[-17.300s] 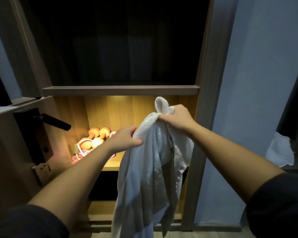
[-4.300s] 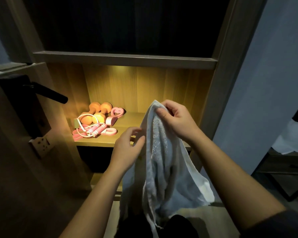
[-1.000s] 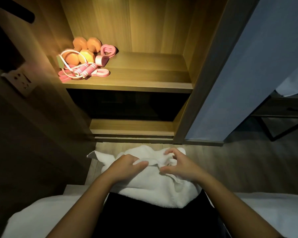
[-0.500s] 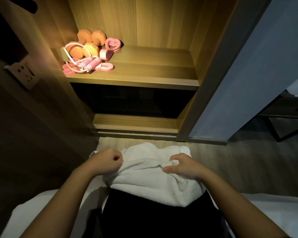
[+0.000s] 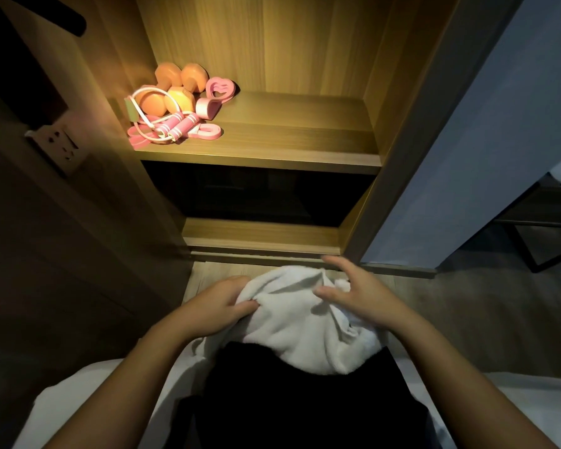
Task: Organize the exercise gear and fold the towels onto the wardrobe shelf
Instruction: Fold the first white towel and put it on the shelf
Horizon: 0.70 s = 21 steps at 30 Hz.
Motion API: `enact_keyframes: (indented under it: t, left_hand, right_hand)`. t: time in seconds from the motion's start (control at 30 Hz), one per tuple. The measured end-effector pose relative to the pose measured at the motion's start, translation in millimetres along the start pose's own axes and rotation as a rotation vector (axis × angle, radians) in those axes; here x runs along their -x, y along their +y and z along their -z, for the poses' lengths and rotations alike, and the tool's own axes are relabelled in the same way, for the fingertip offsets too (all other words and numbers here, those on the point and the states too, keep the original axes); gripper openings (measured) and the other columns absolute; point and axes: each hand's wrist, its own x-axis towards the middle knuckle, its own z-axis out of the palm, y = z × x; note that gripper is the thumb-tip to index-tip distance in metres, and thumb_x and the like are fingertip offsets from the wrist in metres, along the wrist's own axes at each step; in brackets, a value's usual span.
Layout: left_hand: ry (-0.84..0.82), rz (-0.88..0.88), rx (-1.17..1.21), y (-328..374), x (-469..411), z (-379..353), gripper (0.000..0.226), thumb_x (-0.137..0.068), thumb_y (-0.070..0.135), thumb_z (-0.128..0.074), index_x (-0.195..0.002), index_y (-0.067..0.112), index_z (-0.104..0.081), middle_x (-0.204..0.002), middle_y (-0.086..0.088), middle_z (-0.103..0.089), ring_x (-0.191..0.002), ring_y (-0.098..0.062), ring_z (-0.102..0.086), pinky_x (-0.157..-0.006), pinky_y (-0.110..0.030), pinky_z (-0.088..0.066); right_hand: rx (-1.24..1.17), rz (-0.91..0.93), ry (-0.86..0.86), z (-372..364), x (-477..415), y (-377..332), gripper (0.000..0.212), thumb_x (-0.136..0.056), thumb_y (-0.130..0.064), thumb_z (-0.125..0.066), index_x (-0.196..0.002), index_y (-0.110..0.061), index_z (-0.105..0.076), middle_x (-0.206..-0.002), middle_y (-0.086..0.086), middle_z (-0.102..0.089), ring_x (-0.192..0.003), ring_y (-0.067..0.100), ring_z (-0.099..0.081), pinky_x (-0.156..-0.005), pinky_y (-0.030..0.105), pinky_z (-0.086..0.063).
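1. We see the towel [image 5: 298, 325] white and bunched into a loose mound. It lies on the person's lap over dark clothing [image 5: 298, 403], in front of the wardrobe [image 5: 399, 163] and low in the view. It is not yet on a shelf.
2. The left hand [image 5: 221, 306] grips the towel's left edge, with the thumb on top and the fingers curled under the fabric.
3. The right hand [image 5: 360, 296] rests on the towel's right side. Its fingers are spread and mostly straight, and the thumb tip touches the cloth. We see no pinch there.
4. The two hands are apart, with a raised fold of towel between them.
5. The lit shelf [image 5: 289, 150] carries the exercise gear, clustered at its left end against the side wall.
6. In that cluster, the orange dumbbells [image 5: 175, 89] sit at the back. The pink jump rope [image 5: 182, 124] lies in front, with its pale cord looped over one dumbbell.
7. A pink heart-shaped piece [image 5: 219, 89] sits just right of the dumbbells, touching them. A flat pink loop [image 5: 208, 132] lies at the front beside the rope handles.
8. Below the lit shelf is a dark compartment, then a lower ledge [image 5: 259, 231] just above the floor [image 5: 467, 303].
9. On the left is a brown panel with a socket plate [image 5: 59, 144], and a black handle [image 5: 62, 17] sits above it.
10. On the right is a blue-grey wall [image 5: 499, 124]. A white bed [image 5: 78, 400] lies under both forearms.
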Motion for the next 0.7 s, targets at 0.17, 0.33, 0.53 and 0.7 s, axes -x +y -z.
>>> enact_keyframes:
  t: [0.17,0.33,0.53,0.7]
  left_hand:
    - [-0.150,-0.140,0.126,50,-24,3,0.016,-0.095,0.020,-0.062,-0.105,0.008,-0.065,-0.096,0.000,-0.065,-0.084,-0.006,-0.057,-0.076,-0.024,-0.044]
    - [-0.159,-0.017,0.105,49,-32,-24,0.030,-0.090,0.028,-0.068,-0.085,-0.001,-0.062,-0.074,-0.004,-0.051,-0.067,-0.010,-0.044,-0.065,-0.031,-0.036]
    - [-0.018,0.076,0.096,8,-17,-32,0.013,-0.097,0.024,-0.052,-0.106,0.029,-0.061,-0.085,0.002,-0.062,-0.076,-0.016,-0.056,-0.073,-0.034,-0.047]
    - [0.068,0.111,0.108,-39,13,-5,0.004,-0.094,0.023,-0.061,-0.096,0.024,-0.065,-0.096,0.006,-0.062,-0.087,-0.007,-0.058,-0.085,-0.037,-0.050]
  right_hand:
    - [0.206,0.253,-0.068,11,-4,-38,0.056,-0.073,-0.067,-0.064,-0.126,-0.048,-0.053,-0.119,-0.023,-0.063,-0.107,-0.003,-0.057,-0.087,0.023,-0.049]
    - [0.440,0.162,-0.079,-6,0,-13,0.041,-0.075,-0.071,-0.053,-0.095,-0.037,-0.063,-0.081,-0.014,-0.066,-0.079,0.005,-0.058,-0.067,0.029,-0.049]
    - [0.388,0.044,-0.186,-32,4,19,0.027,-0.081,-0.056,-0.053,-0.079,-0.030,-0.061,-0.071,-0.010,-0.062,-0.077,0.012,-0.056,-0.066,0.029,-0.047]
    - [0.369,0.018,-0.171,-31,-2,18,0.039,-0.082,-0.058,-0.048,-0.085,-0.023,-0.064,-0.078,-0.008,-0.066,-0.079,0.011,-0.058,-0.072,0.033,-0.053]
